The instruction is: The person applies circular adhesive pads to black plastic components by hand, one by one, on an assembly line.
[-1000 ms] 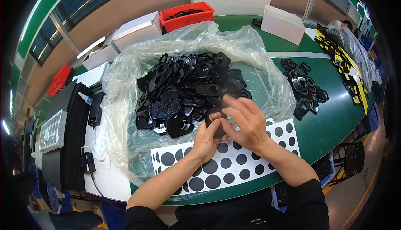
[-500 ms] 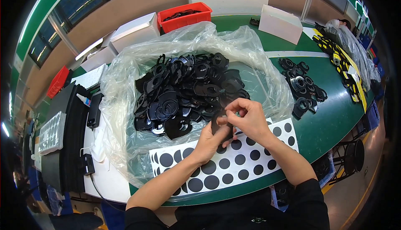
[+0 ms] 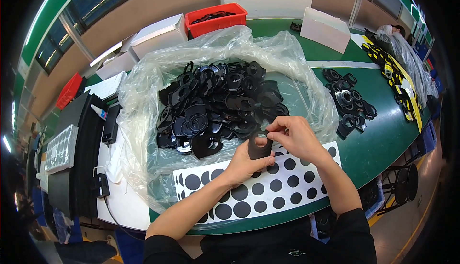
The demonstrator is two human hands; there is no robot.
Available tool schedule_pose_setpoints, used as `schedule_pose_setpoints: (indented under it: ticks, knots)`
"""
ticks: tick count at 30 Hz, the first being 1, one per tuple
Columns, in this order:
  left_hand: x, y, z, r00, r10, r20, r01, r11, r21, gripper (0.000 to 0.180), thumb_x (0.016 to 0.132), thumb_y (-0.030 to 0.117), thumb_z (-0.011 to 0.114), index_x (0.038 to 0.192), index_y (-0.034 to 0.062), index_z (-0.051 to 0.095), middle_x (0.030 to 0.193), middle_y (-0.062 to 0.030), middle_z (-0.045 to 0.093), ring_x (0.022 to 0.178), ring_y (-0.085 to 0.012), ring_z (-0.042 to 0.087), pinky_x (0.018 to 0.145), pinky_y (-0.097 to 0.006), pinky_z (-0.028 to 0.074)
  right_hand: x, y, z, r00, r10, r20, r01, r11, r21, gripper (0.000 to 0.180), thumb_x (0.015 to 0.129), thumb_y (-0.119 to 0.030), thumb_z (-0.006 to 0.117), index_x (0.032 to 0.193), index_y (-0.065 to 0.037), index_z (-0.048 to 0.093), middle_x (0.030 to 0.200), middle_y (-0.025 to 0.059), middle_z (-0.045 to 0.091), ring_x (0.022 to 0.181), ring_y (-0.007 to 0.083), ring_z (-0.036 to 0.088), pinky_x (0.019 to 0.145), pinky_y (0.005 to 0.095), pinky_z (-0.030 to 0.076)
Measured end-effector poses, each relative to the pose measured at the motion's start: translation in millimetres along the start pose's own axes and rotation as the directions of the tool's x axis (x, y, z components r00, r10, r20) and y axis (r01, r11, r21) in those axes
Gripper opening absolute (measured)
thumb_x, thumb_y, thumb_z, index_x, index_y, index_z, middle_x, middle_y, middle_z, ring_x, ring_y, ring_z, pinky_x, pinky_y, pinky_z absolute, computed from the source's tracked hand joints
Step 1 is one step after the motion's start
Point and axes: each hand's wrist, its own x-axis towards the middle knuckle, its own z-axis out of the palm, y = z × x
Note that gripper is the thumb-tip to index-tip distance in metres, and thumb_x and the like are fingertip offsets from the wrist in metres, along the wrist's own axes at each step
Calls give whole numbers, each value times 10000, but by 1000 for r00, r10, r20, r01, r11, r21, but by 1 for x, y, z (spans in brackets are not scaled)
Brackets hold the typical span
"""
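We see both hands meeting over the near edge of the green table [image 3: 383, 134], working one black flat part [image 3: 259, 147] — a piece with a round hole through it. The left hand [image 3: 244, 166] comes up from below and its grip is closed on the lower portion of the part, with a fingertip showing through the hole. The right hand [image 3: 294, 137] reaches in from the right, its fingers [image 3: 274, 126] pinched on the part's upper edge, so both grips are closed on the same piece.

The part is held just above a white sheet of black round stickers [image 3: 258, 187], which lies flat along the table's front edge under the wrists. Just beyond the hands sits a large clear plastic bag [image 3: 143, 96], opened wide, holding a heap of similar black parts [image 3: 215, 103]. The held part is near the heap's closest edge, apart from it.

To the right on the bare green surface lies a smaller cluster of black ring-shaped parts [image 3: 350, 101]. Farther back we see a red bin [image 3: 215, 18] and white boxes [image 3: 158, 34] — one more white box [image 3: 326, 28] stands at the right rear. On the left lie a dark tray stack [image 3: 81, 158] and a clear blister tray [image 3: 60, 148].
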Motion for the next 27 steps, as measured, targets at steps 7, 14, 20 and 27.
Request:
schedule_pose_setpoints:
  ticks: [7,14,20,27]
  knots:
    - [-13,30,-2,962,271,-28,-254,930,264,587,810,111,716,1308,35,413,1224,-157,496,1095,-199,552,743,-311,518,19,25,-30,912,-73,-403,171,962,213,149,831,-119,659,933,-12,680,804,36,662,708,89,590,632,242,474]
    - [-50,95,-35,890,449,72,48,-251,967,445,630,95,761,1011,33,541,885,-92,531,859,-289,523,737,-377,425,5,82,-141,405,-169,-899,-52,977,-207,311,852,-117,658,1138,-3,612,1033,75,631,822,158,569,759,290,463]
    - [-38,64,-63,898,438,47,125,-354,927,415,580,59,771,916,29,528,889,-97,515,885,-278,506,739,-378,403,-8,-5,-47,857,-383,-345,235,886,-399,296,714,-56,722,999,-55,641,955,86,632,898,255,578,821,347,458]
    - [-37,82,-54,879,473,64,39,-204,978,248,672,105,734,783,21,529,810,-106,513,817,-280,508,716,-381,403,-57,-30,63,802,-419,427,536,820,-203,280,700,-173,754,890,-34,602,881,84,582,873,266,559,732,358,484]
